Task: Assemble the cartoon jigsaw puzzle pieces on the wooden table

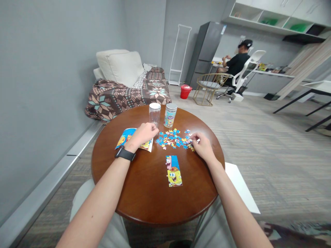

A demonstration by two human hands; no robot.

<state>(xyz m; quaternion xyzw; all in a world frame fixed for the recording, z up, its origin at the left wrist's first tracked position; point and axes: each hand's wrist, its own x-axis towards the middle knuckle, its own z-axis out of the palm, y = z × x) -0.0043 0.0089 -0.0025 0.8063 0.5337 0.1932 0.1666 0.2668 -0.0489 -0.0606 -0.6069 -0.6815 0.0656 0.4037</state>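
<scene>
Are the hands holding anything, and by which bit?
I can't tell. Something small and pale shows at the right hand, beside the loose puzzle pieces, too tiny to make out. Nothing clearly shows in the left hand.

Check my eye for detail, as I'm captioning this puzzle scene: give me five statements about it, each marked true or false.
1. The clear jar and the printed jar lie on their sides. False: both stand upright on the round table.
2. The joined puzzle section lies nearer the camera than the loose pieces. True.
3. The right hand is over the printed sheet. False: the left hand reaches across it; the right is at the right side of the loose pieces.
4. The bin on the floor beyond the table is red. True.
5. The left hand holds the joined puzzle section. False: neither hand touches it.
</scene>
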